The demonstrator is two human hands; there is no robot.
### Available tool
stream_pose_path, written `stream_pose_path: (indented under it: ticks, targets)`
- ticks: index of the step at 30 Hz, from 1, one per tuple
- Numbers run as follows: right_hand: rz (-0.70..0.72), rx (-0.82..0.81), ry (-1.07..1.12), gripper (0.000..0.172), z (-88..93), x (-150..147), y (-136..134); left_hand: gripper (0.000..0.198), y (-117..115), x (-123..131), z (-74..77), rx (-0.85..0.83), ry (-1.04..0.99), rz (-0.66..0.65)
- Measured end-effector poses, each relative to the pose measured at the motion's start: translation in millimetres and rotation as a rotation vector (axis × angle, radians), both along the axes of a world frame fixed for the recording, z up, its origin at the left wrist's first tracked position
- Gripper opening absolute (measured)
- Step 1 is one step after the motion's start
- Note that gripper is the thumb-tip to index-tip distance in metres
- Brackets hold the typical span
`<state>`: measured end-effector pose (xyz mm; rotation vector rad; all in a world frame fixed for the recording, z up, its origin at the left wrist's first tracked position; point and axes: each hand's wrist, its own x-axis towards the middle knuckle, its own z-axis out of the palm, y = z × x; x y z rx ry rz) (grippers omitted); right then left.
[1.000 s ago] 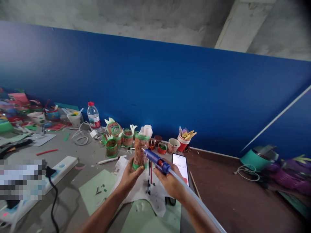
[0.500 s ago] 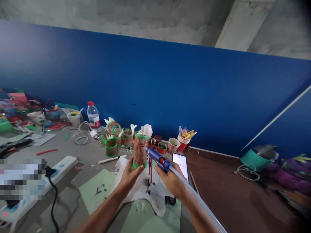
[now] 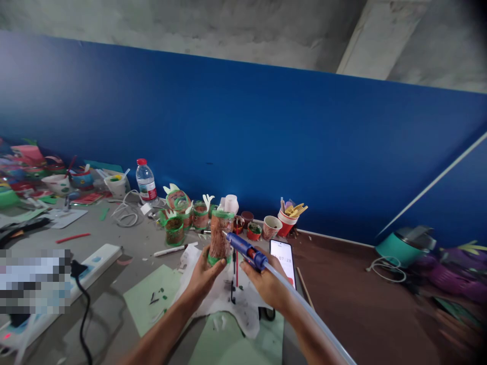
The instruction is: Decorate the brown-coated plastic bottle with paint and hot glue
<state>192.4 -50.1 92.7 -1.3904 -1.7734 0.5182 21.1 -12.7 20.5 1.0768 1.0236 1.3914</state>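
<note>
My left hand [image 3: 205, 269] is closed around the lower end of a brown cylinder with green bands [image 3: 219, 235], held upright above the table. In my right hand [image 3: 268, 279] is a blue glue gun [image 3: 247, 252], with a long clear glue stick [image 3: 304, 304] running out of its back past my forearm. The gun's nozzle points left and overlaps the cylinder's side; whether it touches cannot be told. Beneath my hands lies a white irregular sheet [image 3: 243, 317] with a thin red stick and a dark slender tool on it. Green paper [image 3: 144, 299] lies around it.
Behind my hands stand brown-and-green cups [image 3: 175, 232], a patterned paper cup [image 3: 272, 227] and a red cup of wooden utensils [image 3: 287, 224]. A phone [image 3: 283, 261] lies on the right. Leftward are a water bottle [image 3: 146, 182] and a power strip [image 3: 95, 266]. A blue partition [image 3: 243, 137] rises behind.
The glue gun's nozzle has shifted slightly left, farther across the cylinder's side. Both hands keep their hold.
</note>
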Motion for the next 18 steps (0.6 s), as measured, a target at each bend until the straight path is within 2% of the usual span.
stream_pose_path:
  ticks: [6, 10, 18]
  targets:
    - [-0.005, 0.014, 0.003, 0.013, 0.4, 2, 1, 0.079, -3, -2, 7.5, -0.036, 0.029, 0.031]
    - [0.019, 0.036, 0.03, 0.013, 3.3, 1, -1, 0.076, -5, -1, 12.0, -0.029, 0.018, 0.003]
    - [0.002, 0.018, 0.012, 0.013, 3.0, 2, 1, 0.073, -4, 0, 10.7, -0.039, 0.006, 0.029]
